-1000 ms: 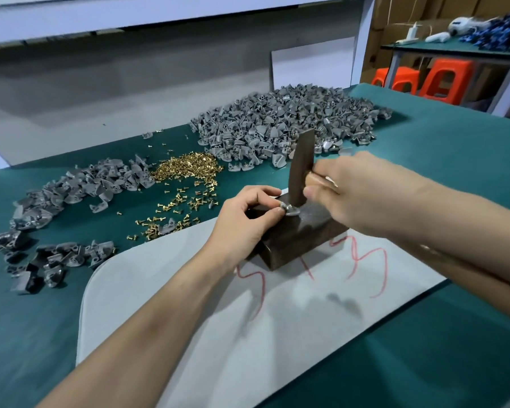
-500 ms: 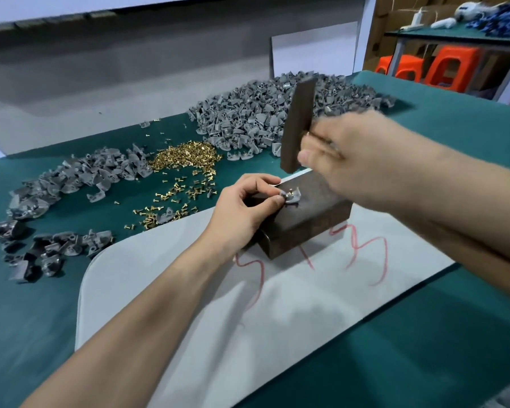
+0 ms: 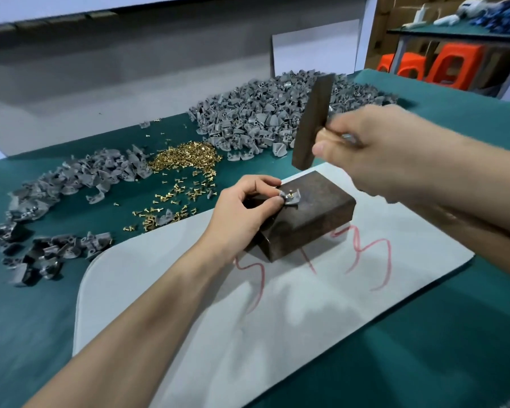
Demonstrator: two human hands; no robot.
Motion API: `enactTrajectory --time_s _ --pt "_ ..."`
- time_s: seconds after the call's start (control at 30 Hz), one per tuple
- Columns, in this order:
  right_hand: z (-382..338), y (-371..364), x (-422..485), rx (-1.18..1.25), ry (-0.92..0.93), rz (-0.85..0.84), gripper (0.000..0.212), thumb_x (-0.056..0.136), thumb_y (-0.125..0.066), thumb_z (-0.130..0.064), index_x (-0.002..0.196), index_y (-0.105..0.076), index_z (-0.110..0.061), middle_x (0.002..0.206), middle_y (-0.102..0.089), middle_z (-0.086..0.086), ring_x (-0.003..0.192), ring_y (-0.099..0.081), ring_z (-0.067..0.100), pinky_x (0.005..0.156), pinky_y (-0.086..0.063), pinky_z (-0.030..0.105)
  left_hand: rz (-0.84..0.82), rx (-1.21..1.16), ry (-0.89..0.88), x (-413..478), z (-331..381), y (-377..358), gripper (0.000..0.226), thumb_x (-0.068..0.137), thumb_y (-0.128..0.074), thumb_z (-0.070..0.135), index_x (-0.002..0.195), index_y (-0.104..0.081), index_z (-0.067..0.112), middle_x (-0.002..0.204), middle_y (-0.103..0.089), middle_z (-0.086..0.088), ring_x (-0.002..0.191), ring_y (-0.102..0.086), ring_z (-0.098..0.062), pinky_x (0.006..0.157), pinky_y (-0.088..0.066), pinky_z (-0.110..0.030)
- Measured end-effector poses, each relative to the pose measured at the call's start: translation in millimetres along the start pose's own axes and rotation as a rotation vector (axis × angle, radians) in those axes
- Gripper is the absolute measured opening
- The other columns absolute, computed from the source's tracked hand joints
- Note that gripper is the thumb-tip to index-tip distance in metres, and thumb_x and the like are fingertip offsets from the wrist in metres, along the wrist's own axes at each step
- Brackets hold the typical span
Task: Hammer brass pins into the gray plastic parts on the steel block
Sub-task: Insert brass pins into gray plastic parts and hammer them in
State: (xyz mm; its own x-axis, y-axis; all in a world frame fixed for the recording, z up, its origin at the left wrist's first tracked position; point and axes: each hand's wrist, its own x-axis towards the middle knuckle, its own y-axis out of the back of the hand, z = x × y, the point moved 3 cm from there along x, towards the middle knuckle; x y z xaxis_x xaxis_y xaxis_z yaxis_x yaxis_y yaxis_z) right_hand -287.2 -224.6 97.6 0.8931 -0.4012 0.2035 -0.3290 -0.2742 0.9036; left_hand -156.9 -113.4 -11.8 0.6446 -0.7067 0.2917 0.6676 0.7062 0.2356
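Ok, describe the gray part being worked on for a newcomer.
On the white mat sits a dark steel block. On its top lies one gray part, pinched by the left hand. Unlike the piled ones, it is alone, with a brass pin sticking up.

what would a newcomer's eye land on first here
The dark hammer in the right hand is poised above the steel block at centre. Under it the left hand pinches a gray part with a brass pin standing in it. Behind, a big heap of gray parts and a glinting pile of loose pins lie on the green table.
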Motion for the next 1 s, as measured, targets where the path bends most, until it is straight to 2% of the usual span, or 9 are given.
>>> enactTrajectory --time_s 0.1,0.17,0.23,0.3,0.53,0.67,0.8,0.9,1.0 --pt "-1.8 -14.8 0.2 -0.071 0.027 -0.103 0.029 0.096 -0.045 -0.036 0.073 -0.05 -0.018 0.063 -0.048 -0.001 0.051 -0.05 0.013 0.04 -0.035 0.016 -0.005 0.017 0.006 -1.3 0.2 0.1 0.024 0.083 -0.067 -0.001 0.07 -0.063 0.018 0.105 -0.066 0.002 0.095 -0.061 -0.005 0.092 -0.046 -0.024" --pt "6.2 -13.9 3.1 -0.017 0.01 -0.084 0.031 0.097 -0.045 -0.033 0.072 -0.051 -0.016 0.053 -0.047 0.0 0.038 -0.049 0.009 0.032 -0.034 0.013 -0.004 0.0 0.011 -3.3 -0.4 -0.4 0.022 0.083 -0.067 0.0 0.07 -0.064 0.018 0.107 -0.065 0.0 0.096 -0.06 -0.005 0.093 -0.045 -0.026" --pt "20.2 -4.8 11.0 0.161 -0.04 0.004 0.032 0.097 -0.045 -0.035 0.073 -0.053 -0.014 0.039 -0.048 -0.001 0.029 -0.043 0.008 0.03 -0.035 0.015 0.002 -0.017 0.021 -3.0 0.5 -1.0 0.022 0.083 -0.068 0.001 0.07 -0.065 0.018 0.106 -0.066 0.002 0.095 -0.06 -0.003 0.092 -0.044 -0.025" --pt "34.8 -3.6 19.1 0.394 -0.115 0.06 0.031 0.097 -0.046 -0.034 0.078 -0.058 -0.013 0.033 -0.045 -0.003 0.038 -0.045 0.018 0.031 -0.037 0.021 0.003 -0.028 0.035 -2.2 1.4 -1.7 0.021 0.083 -0.068 0.002 0.069 -0.066 0.018 0.106 -0.065 0.003 0.095 -0.06 -0.002 0.091 -0.044 -0.024" --pt "77.7 -50.2 27.6 0.936 -0.431 -0.037 0.03 0.098 -0.045 -0.031 0.089 -0.058 -0.005 0.036 -0.035 -0.001 0.034 -0.032 0.013 0.036 -0.027 0.017 0.014 -0.053 0.053 -4.4 0.3 -0.9 0.023 0.083 -0.068 0.003 0.067 -0.066 0.02 0.105 -0.066 0.004 0.094 -0.06 -0.003 0.087 -0.043 -0.022" --pt "91.2 -58.3 25.8 0.893 -0.464 -0.086 0.033 0.097 -0.047 -0.032 0.089 -0.061 -0.003 0.038 -0.037 0.0 0.032 -0.033 0.014 0.034 -0.029 0.017 0.009 -0.04 0.046 -4.2 -0.4 0.2 0.026 0.081 -0.069 0.009 0.063 -0.066 0.028 0.105 -0.067 0.003 0.095 -0.06 -0.004 0.086 -0.043 -0.022" --pt "97.4 -61.6 22.2 0.8 -0.462 -0.113 0.033 0.097 -0.047 -0.031 0.091 -0.063 -0.003 0.04 -0.041 0.002 0.031 -0.036 0.015 0.032 -0.031 0.016 0.03 -0.038 0.059 -5.0 -0.1 0.3 0.015 0.073 -0.067 0.021 0.061 -0.066 0.028 0.104 -0.068 0.007 0.095 -0.061 -0.004 0.084 -0.043 -0.021" --pt "94.8 -62.8 21.7 0.752 -0.429 -0.123 0.032 0.097 -0.049 -0.031 0.089 -0.063 -0.004 0.041 -0.045 0.002 0.033 -0.039 0.016 0.033 -0.034 0.016 0.024 -0.033 0.078 -5.1 0.3 -0.1 0.016 0.077 -0.069 0.015 0.064 -0.066 0.024 0.104 -0.068 0.007 0.095 -0.061 -0.006 0.087 -0.044 -0.027" --pt "92.4 -65.6 19.5 0.67 -0.383 -0.097 0.033 0.095 -0.051 -0.03 0.072 -0.059 -0.008 0.04 -0.049 0.0 0.031 -0.043 0.014 0.033 -0.033 0.013 0.0 -0.021 0.126 -8.7 4.2 2.8 0.026 0.084 -0.066 0.002 0.065 -0.065 0.019 0.107 -0.067 0.005 0.094 -0.06 -0.007 0.087 -0.044 -0.029"
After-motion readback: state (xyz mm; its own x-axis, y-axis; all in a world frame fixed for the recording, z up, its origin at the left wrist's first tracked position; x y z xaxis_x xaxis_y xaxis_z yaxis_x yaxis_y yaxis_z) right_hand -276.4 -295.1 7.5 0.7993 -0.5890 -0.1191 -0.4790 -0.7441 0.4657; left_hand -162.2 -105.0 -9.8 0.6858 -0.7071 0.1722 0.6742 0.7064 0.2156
